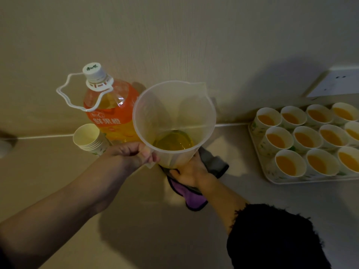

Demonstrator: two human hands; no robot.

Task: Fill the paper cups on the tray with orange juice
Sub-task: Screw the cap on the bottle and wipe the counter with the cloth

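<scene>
Beside tray [303, 180], jug [174, 113] in left hand [132, 154], right hand [191, 172] with cloth [195, 199] beneath

Purple-and-grey cloth [195, 200], beige counter [136, 226], white wall plate [338, 84].

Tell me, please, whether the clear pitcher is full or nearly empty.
Nearly empty: the clear pitcher holds only a shallow pool of juice at its bottom.

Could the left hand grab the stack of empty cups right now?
Probably not yet: the left hand grips the pitcher. The stack of empty cups stands close beside it, unblocked.
</scene>
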